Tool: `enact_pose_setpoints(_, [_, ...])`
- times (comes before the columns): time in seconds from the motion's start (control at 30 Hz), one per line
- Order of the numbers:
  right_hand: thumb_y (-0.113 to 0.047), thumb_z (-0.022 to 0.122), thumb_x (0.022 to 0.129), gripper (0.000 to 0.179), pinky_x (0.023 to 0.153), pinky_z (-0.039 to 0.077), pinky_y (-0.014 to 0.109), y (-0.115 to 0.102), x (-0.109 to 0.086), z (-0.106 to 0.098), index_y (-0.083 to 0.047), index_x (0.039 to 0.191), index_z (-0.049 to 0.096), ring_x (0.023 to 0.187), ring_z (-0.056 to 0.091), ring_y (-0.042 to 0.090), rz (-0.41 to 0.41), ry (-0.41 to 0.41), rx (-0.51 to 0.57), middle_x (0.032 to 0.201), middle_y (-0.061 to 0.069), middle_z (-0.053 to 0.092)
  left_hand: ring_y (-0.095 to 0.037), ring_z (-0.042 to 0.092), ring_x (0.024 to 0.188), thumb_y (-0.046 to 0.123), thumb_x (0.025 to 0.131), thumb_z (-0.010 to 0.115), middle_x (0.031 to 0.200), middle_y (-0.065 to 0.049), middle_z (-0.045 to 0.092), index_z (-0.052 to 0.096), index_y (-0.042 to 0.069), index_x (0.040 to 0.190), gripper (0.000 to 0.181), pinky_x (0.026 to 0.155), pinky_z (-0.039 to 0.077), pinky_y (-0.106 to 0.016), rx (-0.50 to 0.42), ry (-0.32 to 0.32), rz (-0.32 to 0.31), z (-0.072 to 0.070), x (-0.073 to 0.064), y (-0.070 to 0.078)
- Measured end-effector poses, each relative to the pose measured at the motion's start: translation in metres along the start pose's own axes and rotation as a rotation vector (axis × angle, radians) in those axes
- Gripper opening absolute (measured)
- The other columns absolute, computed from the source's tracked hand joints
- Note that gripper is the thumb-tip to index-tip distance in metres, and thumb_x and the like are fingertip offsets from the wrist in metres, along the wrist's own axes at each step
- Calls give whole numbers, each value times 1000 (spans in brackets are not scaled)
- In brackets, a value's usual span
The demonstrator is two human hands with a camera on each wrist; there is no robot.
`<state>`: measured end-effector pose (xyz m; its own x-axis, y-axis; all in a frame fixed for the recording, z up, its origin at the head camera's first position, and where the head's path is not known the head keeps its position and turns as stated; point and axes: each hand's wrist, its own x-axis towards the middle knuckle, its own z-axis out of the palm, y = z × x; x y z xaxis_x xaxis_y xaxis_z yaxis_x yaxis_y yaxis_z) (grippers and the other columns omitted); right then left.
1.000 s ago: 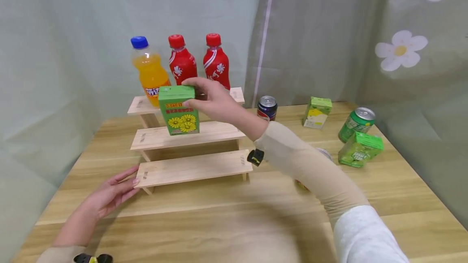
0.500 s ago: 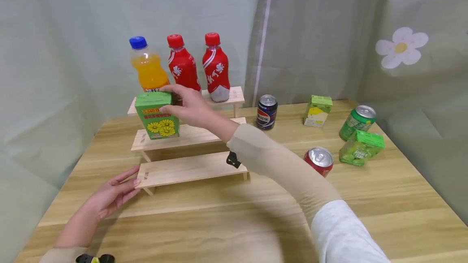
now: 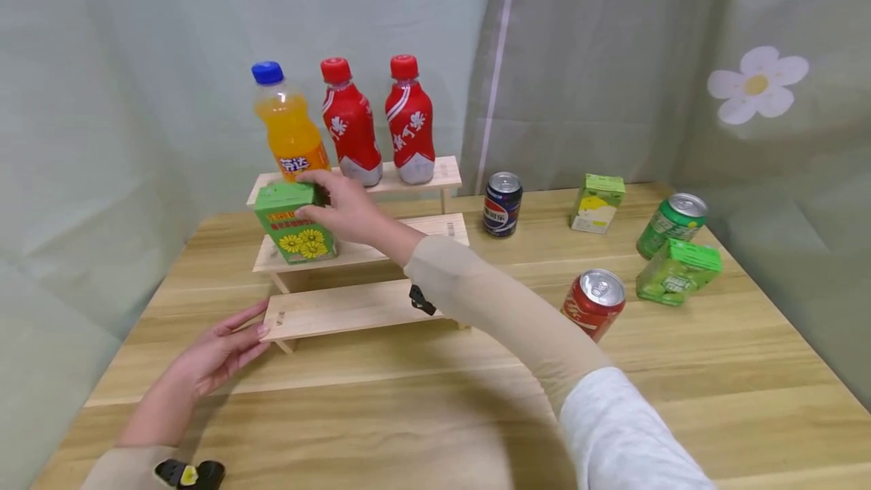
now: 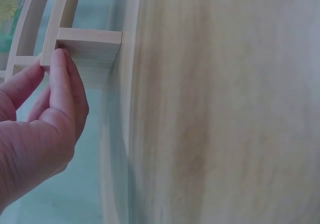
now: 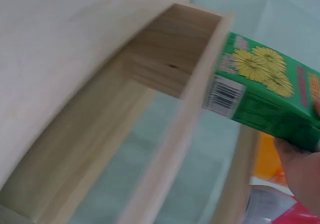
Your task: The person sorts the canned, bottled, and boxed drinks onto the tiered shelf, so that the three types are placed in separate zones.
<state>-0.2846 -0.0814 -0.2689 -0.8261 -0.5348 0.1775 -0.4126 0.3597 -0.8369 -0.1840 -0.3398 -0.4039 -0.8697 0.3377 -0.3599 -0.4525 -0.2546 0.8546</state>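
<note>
In the head view, my right hand [image 3: 350,210] grips a green drink carton [image 3: 296,237] with yellow flowers, thumb on the near face and fingers behind. The carton stands upright at the left end of the middle tier of a three-tier wooden display rack [image 3: 361,308], its base at the board. The right wrist view shows the carton's barcode side [image 5: 225,97] against the tier's edge. My left hand [image 3: 221,354] pinches the left front corner of the lowest tier, thumb over the board and fingers below, as the left wrist view of the hand [image 4: 47,119] confirms.
On the top tier stand an orange soda bottle [image 3: 292,131] and two red bottles [image 3: 351,131]. Right of the rack are a dark blue can [image 3: 502,206], a red can [image 3: 595,301], a green can [image 3: 670,225] and two green cartons [image 3: 596,204]. Curtains hang behind the table.
My right hand has carried the green carton left and down, from above the middle tier to its left end. The red can has come into fuller view. My left hand keeps its hold.
</note>
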Motion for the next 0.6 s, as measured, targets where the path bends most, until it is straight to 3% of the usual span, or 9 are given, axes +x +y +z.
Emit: enact_pose_setpoints(0.6, [-21, 66, 90, 60, 105, 42, 16, 4, 1, -3, -12, 143, 39, 124, 49, 13, -14, -38, 27, 140, 3, 47, -9, 67, 93, 1, 96, 52, 102, 5, 67, 72, 34, 104, 39, 86, 56, -22, -6, 0, -27, 0, 1, 3])
